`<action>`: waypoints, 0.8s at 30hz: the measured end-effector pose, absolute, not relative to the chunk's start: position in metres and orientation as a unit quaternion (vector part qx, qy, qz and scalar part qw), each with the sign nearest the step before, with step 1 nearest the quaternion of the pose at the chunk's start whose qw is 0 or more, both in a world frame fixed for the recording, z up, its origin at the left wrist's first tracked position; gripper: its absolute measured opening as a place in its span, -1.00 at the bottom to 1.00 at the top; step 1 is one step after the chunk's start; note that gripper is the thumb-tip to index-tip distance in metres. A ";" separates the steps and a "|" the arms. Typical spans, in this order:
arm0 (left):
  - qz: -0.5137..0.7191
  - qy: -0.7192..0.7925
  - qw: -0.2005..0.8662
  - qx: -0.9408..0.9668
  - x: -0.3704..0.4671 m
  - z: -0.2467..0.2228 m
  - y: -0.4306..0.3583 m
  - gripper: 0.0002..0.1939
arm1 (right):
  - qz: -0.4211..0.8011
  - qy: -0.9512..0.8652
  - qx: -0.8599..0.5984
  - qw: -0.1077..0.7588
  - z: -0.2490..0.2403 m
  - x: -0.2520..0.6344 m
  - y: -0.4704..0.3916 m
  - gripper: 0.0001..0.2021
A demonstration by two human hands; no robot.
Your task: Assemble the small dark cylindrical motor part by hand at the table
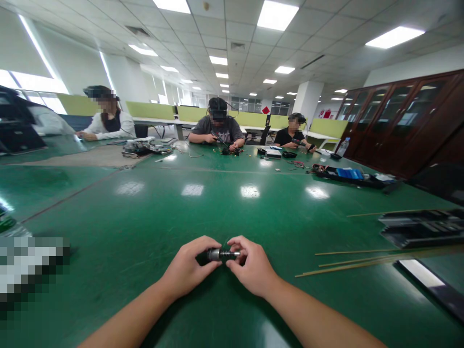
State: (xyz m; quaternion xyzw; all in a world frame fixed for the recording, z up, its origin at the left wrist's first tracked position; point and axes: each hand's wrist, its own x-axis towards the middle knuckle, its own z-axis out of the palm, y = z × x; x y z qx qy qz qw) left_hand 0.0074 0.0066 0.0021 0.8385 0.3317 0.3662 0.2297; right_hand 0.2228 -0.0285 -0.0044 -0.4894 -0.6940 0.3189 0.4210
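Low in the centre of the head view, a small cylindrical part point(216, 254) is held level just above the green table point(203, 212). It has a silver-grey barrel, a black ringed middle and a thin silver tip pointing right. My left hand point(186, 266) grips the barrel end between thumb and fingers, which hide its left end. My right hand point(253, 266) is closed around the narrow end with thumb and curled fingertips; the silver tip shows between them. Whether the part is one piece or two joined pieces I cannot tell.
Thin wooden sticks point(348, 263) and dark metal profiles point(420, 227) lie at right, near a black flat bar point(435, 285). A blurred-out pale object point(29, 266) is at left. Across the table, several people work among electronic parts and a black tray point(351, 176).
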 end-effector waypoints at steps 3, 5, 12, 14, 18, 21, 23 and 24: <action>0.363 0.311 0.249 0.842 0.010 0.005 0.006 -0.73 | 0.319 -0.697 -0.489 0.416 -0.004 0.221 -0.029 -0.66; 0.363 0.307 0.257 0.841 0.011 0.006 0.006 -0.72 | 0.320 -0.696 -0.491 0.415 -0.004 0.220 -0.029 -0.68; 0.375 0.320 0.257 0.831 0.008 0.004 0.010 -0.71 | 0.319 -0.700 -0.502 0.395 0.001 0.219 -0.028 -0.73; 0.378 0.326 0.251 0.829 0.008 0.001 0.011 -0.69 | 0.313 -0.702 -0.507 0.390 0.001 0.219 -0.028 -0.73; 0.380 0.350 0.241 0.821 0.009 -0.002 0.012 -0.63 | 0.304 -0.703 -0.511 0.390 0.000 0.219 -0.028 -0.75; 0.376 0.350 0.247 0.822 0.010 -0.002 0.012 -0.68 | 0.303 -0.704 -0.511 0.390 -0.001 0.219 -0.027 -0.76; 0.374 0.342 0.253 0.824 0.010 0.000 0.012 -0.70 | 0.306 -0.701 -0.508 0.395 -0.001 0.218 -0.027 -0.76; 0.373 0.339 0.256 0.825 0.009 0.000 0.012 -0.70 | 0.309 -0.699 -0.506 0.399 -0.001 0.218 -0.027 -0.75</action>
